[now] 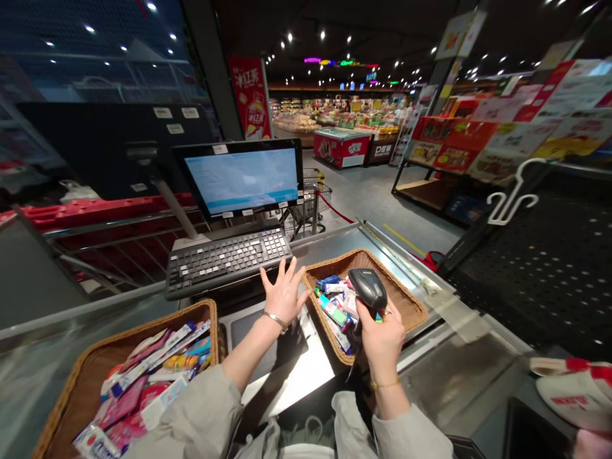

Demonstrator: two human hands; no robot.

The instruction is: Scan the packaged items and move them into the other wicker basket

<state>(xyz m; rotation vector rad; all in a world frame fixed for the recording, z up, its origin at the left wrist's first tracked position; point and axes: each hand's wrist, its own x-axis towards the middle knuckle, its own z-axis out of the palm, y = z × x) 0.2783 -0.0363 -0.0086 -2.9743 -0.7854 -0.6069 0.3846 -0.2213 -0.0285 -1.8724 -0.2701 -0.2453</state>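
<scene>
My right hand (384,335) is wrapped round a black barcode scanner (367,288), its head raised over the right wicker basket (406,306). Small packaged goods (335,309) lie in the left half of that basket, partly hidden by the scanner. My left hand (283,294) has its fingers spread, with nothing in it. It is between the right end of the black keyboard (229,258) and the basket's near-left rim; whether it touches either I cannot tell. A second wicker basket (71,389) at lower left holds several toothpaste-like boxes and colourful packets (157,370).
Behind the keyboard stands a lit monitor (243,180), with a larger dark screen (115,150) to its left. A metal counter (329,239) runs under the baskets. White hooks (511,197) hang on a black perforated panel at right. A shopping cart (318,191) stands beyond.
</scene>
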